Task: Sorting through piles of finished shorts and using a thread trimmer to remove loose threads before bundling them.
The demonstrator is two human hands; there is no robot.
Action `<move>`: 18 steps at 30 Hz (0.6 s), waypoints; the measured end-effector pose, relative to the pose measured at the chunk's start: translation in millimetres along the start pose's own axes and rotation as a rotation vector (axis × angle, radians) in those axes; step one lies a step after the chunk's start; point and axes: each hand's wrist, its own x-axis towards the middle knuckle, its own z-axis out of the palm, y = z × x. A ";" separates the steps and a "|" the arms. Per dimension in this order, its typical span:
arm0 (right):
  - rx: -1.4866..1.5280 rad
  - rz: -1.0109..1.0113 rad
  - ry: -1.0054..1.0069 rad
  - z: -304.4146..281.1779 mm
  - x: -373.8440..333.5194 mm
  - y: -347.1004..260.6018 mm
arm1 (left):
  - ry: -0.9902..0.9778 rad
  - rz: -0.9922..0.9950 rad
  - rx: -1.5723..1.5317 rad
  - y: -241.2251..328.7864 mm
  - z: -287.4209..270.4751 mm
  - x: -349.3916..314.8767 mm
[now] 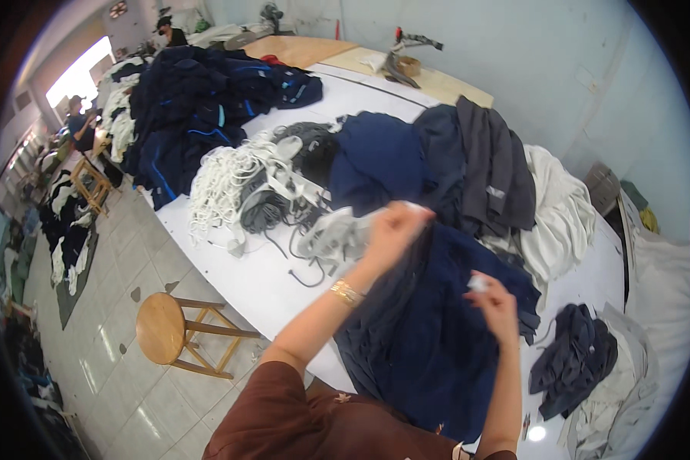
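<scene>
My left hand [395,234], with a gold bracelet at the wrist, is raised over the table with its fingers closed. A bit of white shows at its fingertips, too blurred to name. My right hand [498,307] pinches a small white piece [477,284] between thumb and fingers. Below both hands lies a dark navy garment [452,337], spread from the table toward my body. Beside my left hand sits a pale grey, crumpled bundle [336,239] with dark cord near it.
White cords [222,184] lie heaped on the white table [238,284]. Folded navy, dark grey [498,169] and white cloth [556,207] is stacked behind. A dark garment pile [192,100] covers the far left. A wooden stool [161,330] stands left; people work beyond.
</scene>
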 end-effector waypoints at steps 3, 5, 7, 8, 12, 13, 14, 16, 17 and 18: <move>0.096 -0.063 -0.205 67.9 29.8 10.5 | -0.191 0.223 0.182 4.3 32.0 -4.4; 0.279 0.096 -0.267 95.1 39.6 35.3 | -0.292 0.279 0.408 3.5 36.0 -2.3; 0.338 0.095 -0.300 104.4 45.1 16.7 | -0.278 0.257 0.442 1.7 22.2 1.1; 0.382 0.077 -0.307 107.4 48.4 17.8 | -0.247 0.239 0.428 -5.1 9.2 7.5; 0.394 0.151 -0.246 98.1 44.1 25.0 | -0.371 -0.172 0.537 -40.7 -47.5 5.7; 0.440 0.169 -0.218 93.9 43.4 27.6 | -0.408 -0.427 0.434 -34.3 -47.9 -8.4; 0.484 0.184 -0.191 90.8 42.0 28.3 | -0.506 -0.352 0.417 -45.1 -54.9 -25.9; 0.500 0.191 -0.147 92.7 39.0 23.0 | -0.625 -0.282 0.394 -56.3 -57.6 -63.3; 0.516 0.192 -0.125 96.2 39.9 20.6 | -0.591 -0.177 0.408 -52.3 -55.6 -81.2; 0.519 0.203 -0.104 99.0 39.6 21.0 | -0.561 -0.072 0.414 -50.1 -54.0 -90.3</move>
